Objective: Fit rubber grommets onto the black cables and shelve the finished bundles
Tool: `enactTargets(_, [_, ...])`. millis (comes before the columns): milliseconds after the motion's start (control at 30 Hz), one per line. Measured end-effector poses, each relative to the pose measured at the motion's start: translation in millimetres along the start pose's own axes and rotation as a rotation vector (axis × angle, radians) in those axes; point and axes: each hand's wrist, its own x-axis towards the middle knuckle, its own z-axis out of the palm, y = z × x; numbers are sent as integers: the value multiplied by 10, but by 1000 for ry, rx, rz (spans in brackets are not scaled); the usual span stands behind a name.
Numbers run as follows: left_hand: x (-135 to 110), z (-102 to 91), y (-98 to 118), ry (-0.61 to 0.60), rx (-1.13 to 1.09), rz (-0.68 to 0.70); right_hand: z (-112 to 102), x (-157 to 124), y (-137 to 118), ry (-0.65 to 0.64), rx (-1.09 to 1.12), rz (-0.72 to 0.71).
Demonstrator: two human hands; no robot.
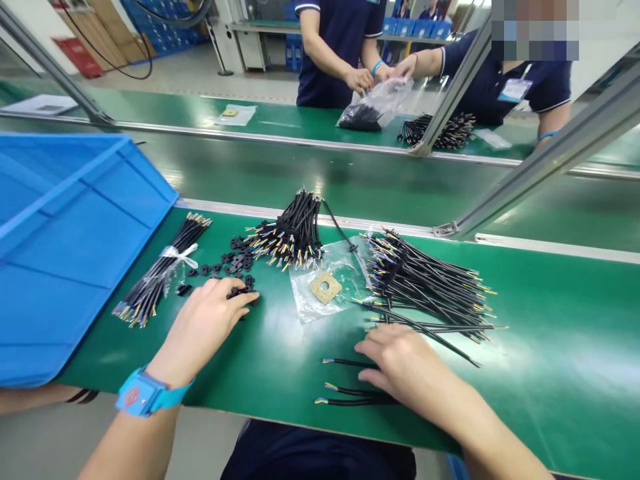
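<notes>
My left hand [207,317] rests palm down on the green bench, its fingertips on small black rubber parts [235,260] scattered there. My right hand [400,363] lies over three short black cables [345,393] with coloured wire ends near the front edge, fingers curled onto them. Just beyond it a large pile of the same cables [430,283] fans out to the right. A tied bundle [160,273] lies at the left and another bunch [293,233] sits behind the rubber parts. A clear bag with a tan square piece [325,288] lies between the piles.
A blue plastic crate [65,233] tilts over the bench's left end. Slanted aluminium struts [545,160] cross at the right. Across a second green belt, two people in dark shirts handle a plastic bag [375,107] beside another cable pile [443,130].
</notes>
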Motion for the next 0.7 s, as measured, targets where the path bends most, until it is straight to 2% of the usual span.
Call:
enactTargets(67, [41, 59, -12, -41, 37, 38, 83, 48, -91, -61, -34, -6])
enactTargets(133, [93, 68, -16, -61, 42, 69, 135, 89, -101, -30, -3, 25])
enactTargets(233, [161, 65, 6, -70, 8, 105, 193, 143, -28, 125, 99, 148])
enactTargets(333, [225, 58, 116, -33, -111, 94, 304, 213, 45, 280, 57, 231])
enactTargets(400, [288, 20, 247, 23, -257, 47, 390, 275, 61, 286, -36, 247])
enactTargets(533, [486, -119, 557, 142, -608, -55, 462, 411, 26, 145, -173, 289])
enactTargets(633, [637, -144, 730, 146, -1017, -167, 430, 478, -10, 64, -212, 307])
enactTargets(700, [703, -81, 791, 161, -1290, -242, 407, 493, -25, 56, -232, 296])
